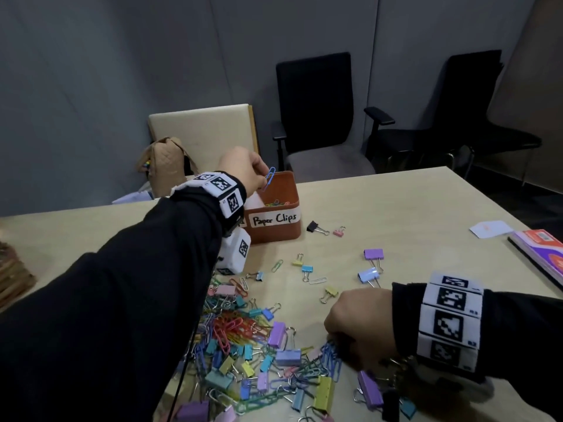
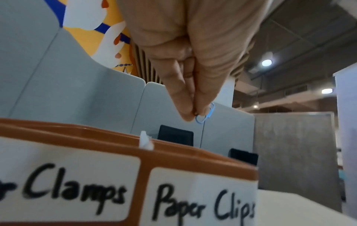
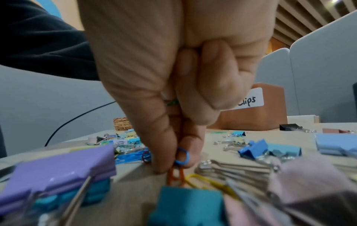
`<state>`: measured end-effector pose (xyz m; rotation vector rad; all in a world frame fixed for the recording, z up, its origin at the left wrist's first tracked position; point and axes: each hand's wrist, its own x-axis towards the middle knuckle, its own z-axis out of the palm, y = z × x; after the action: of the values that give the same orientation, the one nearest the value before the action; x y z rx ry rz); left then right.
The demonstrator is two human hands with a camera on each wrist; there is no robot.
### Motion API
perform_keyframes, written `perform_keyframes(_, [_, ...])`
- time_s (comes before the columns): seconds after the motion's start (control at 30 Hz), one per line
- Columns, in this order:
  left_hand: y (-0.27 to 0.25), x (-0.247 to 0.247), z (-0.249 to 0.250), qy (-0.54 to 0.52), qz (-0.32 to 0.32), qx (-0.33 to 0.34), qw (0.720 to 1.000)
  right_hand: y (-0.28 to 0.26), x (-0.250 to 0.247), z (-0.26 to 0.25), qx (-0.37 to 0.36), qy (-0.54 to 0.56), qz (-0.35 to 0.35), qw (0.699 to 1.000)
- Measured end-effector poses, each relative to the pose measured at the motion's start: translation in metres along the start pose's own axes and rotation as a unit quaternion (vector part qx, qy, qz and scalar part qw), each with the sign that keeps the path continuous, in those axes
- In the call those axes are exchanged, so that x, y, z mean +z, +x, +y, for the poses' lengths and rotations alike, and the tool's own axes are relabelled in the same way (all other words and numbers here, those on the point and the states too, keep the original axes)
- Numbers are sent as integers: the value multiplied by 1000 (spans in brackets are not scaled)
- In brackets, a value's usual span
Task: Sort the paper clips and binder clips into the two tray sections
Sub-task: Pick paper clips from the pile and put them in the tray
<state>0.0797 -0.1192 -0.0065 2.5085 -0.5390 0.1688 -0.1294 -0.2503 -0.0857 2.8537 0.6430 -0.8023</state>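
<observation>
My left hand (image 1: 259, 175) pinches a blue paper clip (image 1: 270, 179) above the brown tray (image 1: 275, 229), over the section labelled "Paper Clips" (image 1: 274, 219), where several clips lie. In the left wrist view the blue paper clip (image 2: 205, 115) shows beside the pinching fingertips (image 2: 188, 113) above the tray's rim (image 2: 173, 146); the other section reads "Clamps". My right hand (image 1: 344, 339) reaches down into the mixed pile (image 1: 253, 345) of paper clips and binder clips. Its thumb and fingers (image 3: 164, 152) pinch a blue paper clip (image 3: 182, 156), with an orange paper clip (image 3: 174, 175) just below.
Loose binder clips lie scattered between tray and pile, among them a black one (image 1: 313, 227) and a purple one (image 1: 374, 254). A brown paper bag (image 1: 166, 166) stands behind the tray, a book (image 1: 539, 251) at the right edge, a wicker basket (image 1: 13, 275) at the left.
</observation>
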Motion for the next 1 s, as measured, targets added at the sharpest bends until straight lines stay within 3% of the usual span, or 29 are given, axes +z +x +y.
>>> perform_keyframes(0.1, [-7,8,-5,50,16,18,998,-2,3,-1,5,-12,18,1000])
perform_keyframes(0.2, [-32,9,-7,71,9,77,994,-9,-2,3,-2,59,52,997])
perform_keyframes(0.27, [-50,13,-10,94,-47,101,989,-10,-15,13,6,106,100,989])
perform_keyframes(0.33, [-62,23,-17,130,-144,93,977,-2,-36,27,25,136,164,977])
perform_keyframes(0.4, [-68,34,-24,174,-225,79,955,13,-63,43,52,191,250,948])
perform_keyframes(0.53, [-73,48,-22,223,-283,77,930,52,-115,66,119,248,391,879])
perform_keyframes(0.63, [-75,55,-8,286,-309,91,902,84,-140,74,157,235,408,868])
perform_keyframes(0.8, [-75,60,0,291,-318,103,896,110,-153,74,173,220,341,897])
perform_keyframes(0.87, [-78,62,-1,300,-320,110,892,105,-146,73,160,239,345,893])
perform_keyframes(0.93, [-80,62,-4,296,-312,116,895,90,-134,70,139,236,372,887])
perform_keyframes(1.0, [-80,59,-7,264,-292,109,913,72,-118,67,123,191,369,901])
